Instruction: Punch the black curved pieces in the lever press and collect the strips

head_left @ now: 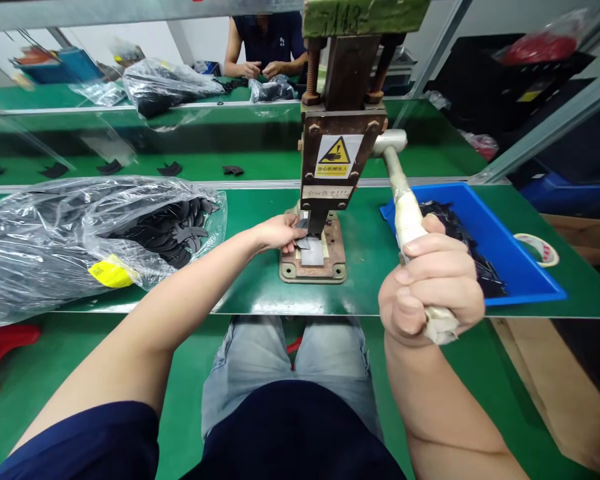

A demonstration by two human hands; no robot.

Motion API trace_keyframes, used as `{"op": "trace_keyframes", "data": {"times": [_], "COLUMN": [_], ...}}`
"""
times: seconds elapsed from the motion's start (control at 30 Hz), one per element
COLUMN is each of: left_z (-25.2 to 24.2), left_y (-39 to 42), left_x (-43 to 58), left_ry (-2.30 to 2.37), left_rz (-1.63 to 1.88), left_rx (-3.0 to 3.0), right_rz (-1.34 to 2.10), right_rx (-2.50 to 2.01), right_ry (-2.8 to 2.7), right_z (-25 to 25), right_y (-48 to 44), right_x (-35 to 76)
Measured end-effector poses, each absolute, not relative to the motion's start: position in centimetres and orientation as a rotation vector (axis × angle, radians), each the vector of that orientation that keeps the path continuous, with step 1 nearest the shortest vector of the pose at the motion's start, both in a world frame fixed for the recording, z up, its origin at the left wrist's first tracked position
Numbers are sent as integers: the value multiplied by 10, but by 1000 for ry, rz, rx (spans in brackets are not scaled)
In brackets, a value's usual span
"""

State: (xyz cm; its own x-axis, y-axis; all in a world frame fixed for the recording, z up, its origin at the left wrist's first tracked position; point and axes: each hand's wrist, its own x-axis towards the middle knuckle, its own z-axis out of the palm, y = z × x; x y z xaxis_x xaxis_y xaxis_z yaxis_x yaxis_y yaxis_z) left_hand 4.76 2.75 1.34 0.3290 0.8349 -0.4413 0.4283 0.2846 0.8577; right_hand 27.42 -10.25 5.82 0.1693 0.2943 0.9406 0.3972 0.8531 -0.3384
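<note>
My left hand point(283, 233) pinches a small dark curved piece point(301, 235) at the foot of a hand press point(336, 150). The piece sits beside the press's lower ram, over the metal base point(313, 272), and my fingers partly cover it. My right hand point(433, 283) is wrapped round the taped press lever point(404, 200), which slopes down toward me from the press's right side. A warning label with a yellow triangle is stuck on the press front. To the left, a clear plastic bag point(45, 247) lies open with many dark curved pieces point(173, 230) in it.
On the right stands a blue tray point(523, 283) holding dark pieces, beside a tape roll point(540, 250). Several dark pieces point(170, 169) lie in a row beyond the metal rail. Across the bench a person point(267, 50) works near another plastic bag point(165, 83).
</note>
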Motion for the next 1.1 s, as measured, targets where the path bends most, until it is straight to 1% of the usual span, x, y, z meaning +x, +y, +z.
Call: {"op": "trace_keyframes", "data": {"times": [0.17,0.27,0.43,0.57,0.67,0.73,0.77,0.83,0.93,1.03,1.1], "left_z": [25,30,21,9,3,3,4,10,19,21,19], "left_y": [29,32,30,5,-19,-30,-32,-28,-11,5,11], "left_x": [56,60,67,65,38,0,-26,-83,-163,-209,-219], "left_ry": [1381,1380,1398,1290,1174,1172,1244,1553,2078,2197,2196], "left_rz": [302,300,418,606,659,668,660,525,254,-18,-118], "left_rx": [1329,1402,1428,1432,1477,1675,1839,2133,2209,2144,2112], "right_rz": [-53,-69,-48,-86,-114,-113,-118,-130,-155,-159,-157], "right_rx": [-585,-579,-515,-499,-471,-427,-400,-340,-235,-214,-255], "right_ry": [-1414,-1391,-1431,-1375,-1303,-1245,-1214,-1143,-1078,-1070,-1085], "right_z": [58,58,60,58,54,52,51,50,49,49,49], "right_y": [-102,-100,-98,-91,-81,-74,-70,-63,-55,-52,-54], "right_x": [275,275,278,280,278,276,274,270,265,265,267]}}
